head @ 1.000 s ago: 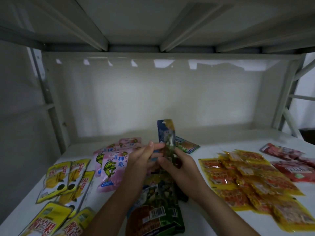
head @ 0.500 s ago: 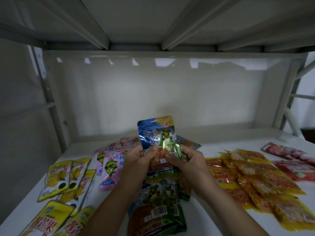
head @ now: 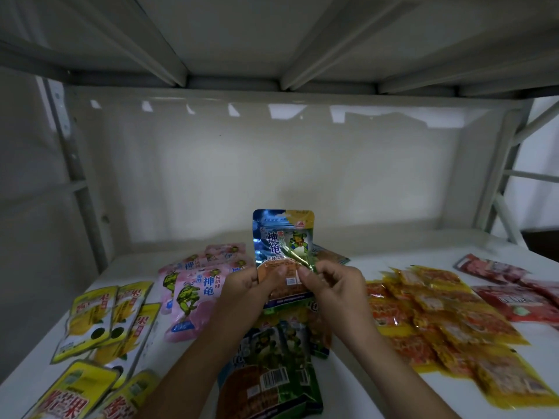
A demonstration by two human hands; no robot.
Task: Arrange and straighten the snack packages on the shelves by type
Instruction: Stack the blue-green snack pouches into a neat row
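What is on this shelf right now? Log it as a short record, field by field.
held item: blue turtle packet, upright, front facing the camera
left hand: pinches the packet's lower left edge
right hand: pinches its lower right edge
below the hands: green turtle packets, overlapping
left group: yellow packets
behind-left group: pink turtle packets
right group: orange-yellow packets
far right: red packets
surface: white shelf

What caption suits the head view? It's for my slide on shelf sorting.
Both hands hold a blue packet upright above sorted snack piles on a shelf.
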